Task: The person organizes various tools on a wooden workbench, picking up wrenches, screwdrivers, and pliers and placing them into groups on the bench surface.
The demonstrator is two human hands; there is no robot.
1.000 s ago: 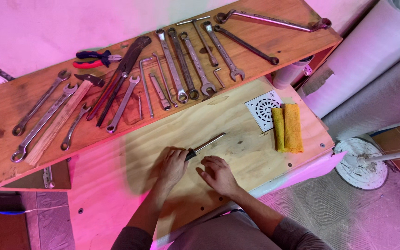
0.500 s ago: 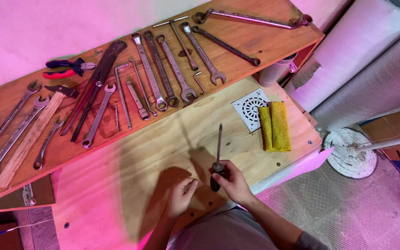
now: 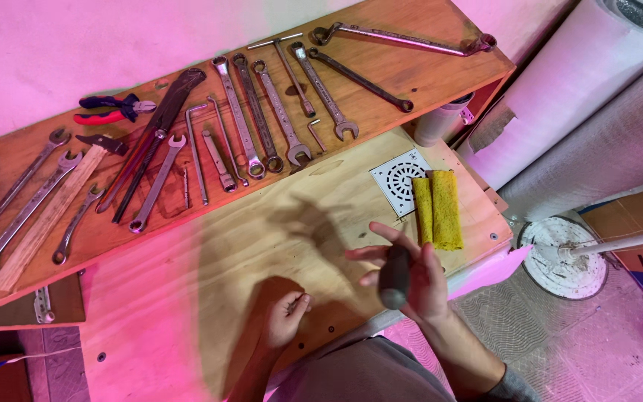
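My right hand (image 3: 414,275) is raised over the front edge of the light plywood table (image 3: 187,298), holding a screwdriver by its dark rounded handle (image 3: 394,277), handle end toward me; the fingers are loosely spread and the shaft is hidden behind the hand. My left hand (image 3: 288,316) is lower and to the left, fingers curled in, close to the table surface with nothing visible in it. A yellow folded cloth (image 3: 437,210) and a white square drain grate (image 3: 396,180) lie just beyond the right hand.
A raised wooden board (image 3: 381,56) at the back carries several wrenches (image 3: 262,112), a hammer (image 3: 46,212), red-handled pliers (image 3: 109,110) and hex keys. Large grey rolls (image 3: 597,97) stand at the right. A white round base (image 3: 563,257) sits on the floor.
The right hand picked the screwdriver up off the table and turned it so its handle faces me. The left hand drew back toward me and curled its fingers.
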